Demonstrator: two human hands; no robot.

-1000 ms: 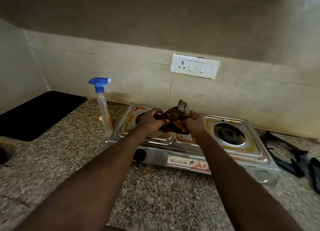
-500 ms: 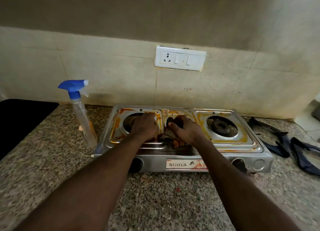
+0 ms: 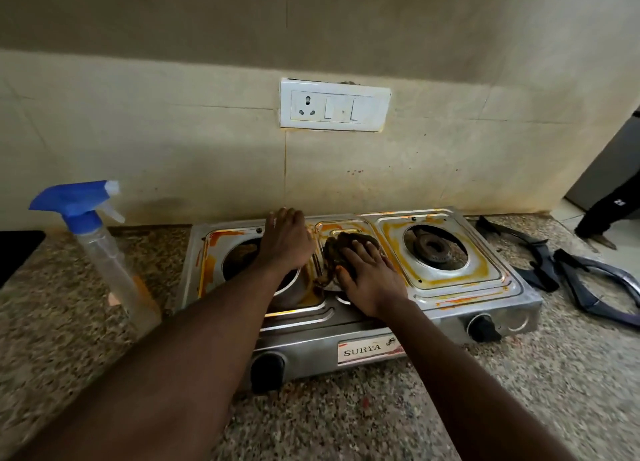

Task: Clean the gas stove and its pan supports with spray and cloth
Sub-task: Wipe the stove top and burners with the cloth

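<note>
Cloth [image 3: 341,249], soft and limp at frame centre, likely bunches easily; right hand [image 3: 367,280] presses it flat-fingered onto the gas stove [image 3: 446,304]; left hand [image 3: 285,242] rests spread, holding nothing.

Granite counter [image 3: 519,391]: gas stove [image 3: 457,301] centre, spray bottle [image 3: 110,263] left, pan supports [image 3: 542,270] right, black mat [image 3: 15,252] far left.

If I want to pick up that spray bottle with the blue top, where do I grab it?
Grab the spray bottle round its thin neck, just under the blue head. It stands upright left of the stove, nozzle and trigger facing the stove, so come from its left; your fingers should then curl onto the trigger.
</note>
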